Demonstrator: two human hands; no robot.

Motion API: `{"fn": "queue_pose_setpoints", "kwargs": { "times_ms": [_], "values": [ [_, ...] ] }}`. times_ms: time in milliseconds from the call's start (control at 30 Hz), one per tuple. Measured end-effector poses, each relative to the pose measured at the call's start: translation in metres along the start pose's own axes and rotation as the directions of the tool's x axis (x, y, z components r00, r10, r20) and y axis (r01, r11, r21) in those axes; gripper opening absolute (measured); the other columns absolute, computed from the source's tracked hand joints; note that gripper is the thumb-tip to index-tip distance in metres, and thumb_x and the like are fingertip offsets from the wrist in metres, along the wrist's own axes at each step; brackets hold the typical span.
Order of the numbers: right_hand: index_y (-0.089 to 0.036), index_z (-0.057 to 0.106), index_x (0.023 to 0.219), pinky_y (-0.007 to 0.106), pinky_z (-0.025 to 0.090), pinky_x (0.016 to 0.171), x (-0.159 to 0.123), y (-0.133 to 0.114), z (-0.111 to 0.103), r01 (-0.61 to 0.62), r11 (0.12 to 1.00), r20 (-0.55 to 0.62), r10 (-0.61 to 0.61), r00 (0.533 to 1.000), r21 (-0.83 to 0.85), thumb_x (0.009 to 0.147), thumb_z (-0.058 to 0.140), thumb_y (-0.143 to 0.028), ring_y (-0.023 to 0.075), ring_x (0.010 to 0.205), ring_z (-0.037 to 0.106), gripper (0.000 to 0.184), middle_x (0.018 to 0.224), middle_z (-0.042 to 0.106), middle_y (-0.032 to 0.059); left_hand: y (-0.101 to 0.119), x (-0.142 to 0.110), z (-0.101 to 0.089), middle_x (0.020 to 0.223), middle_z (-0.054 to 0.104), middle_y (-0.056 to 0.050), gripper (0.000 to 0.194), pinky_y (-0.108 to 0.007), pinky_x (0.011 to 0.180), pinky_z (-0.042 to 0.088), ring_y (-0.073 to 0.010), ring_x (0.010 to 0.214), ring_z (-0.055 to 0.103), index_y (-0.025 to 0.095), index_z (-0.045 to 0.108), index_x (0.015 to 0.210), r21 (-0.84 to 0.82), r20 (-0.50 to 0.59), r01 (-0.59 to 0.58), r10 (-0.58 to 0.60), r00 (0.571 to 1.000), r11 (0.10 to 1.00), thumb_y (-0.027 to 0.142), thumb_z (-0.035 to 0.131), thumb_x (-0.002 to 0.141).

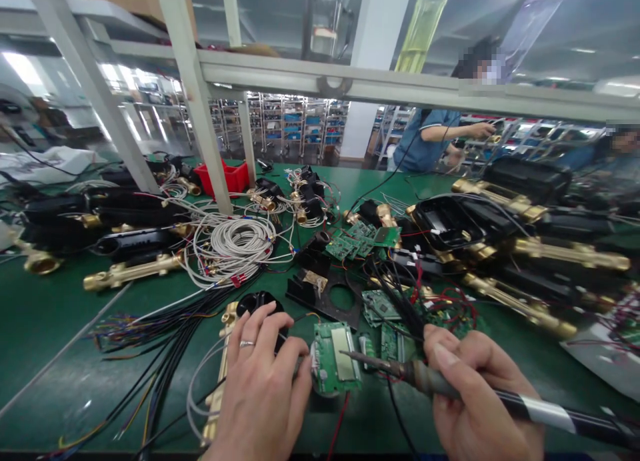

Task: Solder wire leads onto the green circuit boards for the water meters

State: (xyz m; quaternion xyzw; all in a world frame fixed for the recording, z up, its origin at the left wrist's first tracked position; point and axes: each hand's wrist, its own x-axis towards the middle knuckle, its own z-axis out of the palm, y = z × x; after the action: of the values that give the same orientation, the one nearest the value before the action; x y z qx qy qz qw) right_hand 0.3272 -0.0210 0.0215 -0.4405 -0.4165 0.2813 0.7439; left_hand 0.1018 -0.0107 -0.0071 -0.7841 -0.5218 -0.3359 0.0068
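My right hand [480, 387] grips a soldering iron [430, 379] like a pen, and its tip points left over the pale display of a green circuit board [327, 374]. Whether the tip touches the board cannot be told. My left hand [267, 374] is curled, thumb and index finger pinching at the board's left edge. Its other fingers lie over a black round housing [255, 304] on a brass pipe fitting [227, 337], partly hidden by the hand. A red wire [340, 421] runs down from the board. Behind it lies a black plate with a round hole [343, 297].
Coiled grey cables [240, 241] and dark wire bundles [175, 334] lie to the left. More circuit boards [357, 237] sit behind. Brass fittings [520, 304] with black housings crowd the right. A shelf post [213, 147] and red bin [235, 177] stand behind; a person [425, 141] is across the table.
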Motion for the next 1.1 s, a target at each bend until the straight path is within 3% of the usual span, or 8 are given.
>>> {"fn": "queue_pose_setpoints", "kwargs": {
  "times_ms": [267, 500, 1100],
  "values": [
    [-0.019, 0.043, 0.056, 0.024, 0.036, 0.052, -0.003, 0.007, 0.000, 0.020, 1.000, 0.092, -0.018, 0.996, -0.022, 0.092, 0.075, -0.033, 0.0123, 0.056, 0.040, 0.050, 0.053, 0.039, -0.0032, -0.002, 0.008, 0.001, 0.119, 0.068, -0.005, 0.008, -0.062, 0.111, 0.035, -0.0345, 0.130, 0.052, 0.029, 0.072, 0.091, 0.108, -0.008, -0.097, 0.098, 0.995, 0.989, 0.027, 0.065, 0.093],
    [-0.019, 0.043, 0.057, 0.024, 0.037, 0.052, -0.003, 0.014, 0.003, 0.017, 0.999, 0.132, -0.011, 0.991, -0.043, 0.093, 0.075, -0.032, 0.0123, 0.056, 0.040, 0.049, 0.055, 0.037, -0.0043, 0.009, 0.011, 0.005, 0.113, 0.070, -0.008, 0.022, -0.067, 0.113, 0.029, -0.0361, 0.129, 0.050, 0.025, 0.071, 0.078, 0.033, -0.076, -0.025, 0.027, 0.997, 0.999, 0.017, 0.056, 0.091],
    [-0.020, 0.042, 0.060, 0.024, 0.039, 0.057, -0.005, 0.024, -0.001, -0.017, 0.999, 0.150, 0.024, 0.988, -0.047, 0.095, 0.074, -0.032, 0.0123, 0.060, 0.041, 0.049, 0.058, 0.039, -0.0044, 0.007, 0.013, 0.001, 0.114, 0.071, -0.008, 0.024, -0.068, 0.111, 0.032, -0.0359, 0.128, 0.051, 0.027, 0.071, 0.077, 0.058, -0.028, -0.045, 0.047, 0.998, 0.997, 0.017, 0.054, 0.092]
  ]
}}
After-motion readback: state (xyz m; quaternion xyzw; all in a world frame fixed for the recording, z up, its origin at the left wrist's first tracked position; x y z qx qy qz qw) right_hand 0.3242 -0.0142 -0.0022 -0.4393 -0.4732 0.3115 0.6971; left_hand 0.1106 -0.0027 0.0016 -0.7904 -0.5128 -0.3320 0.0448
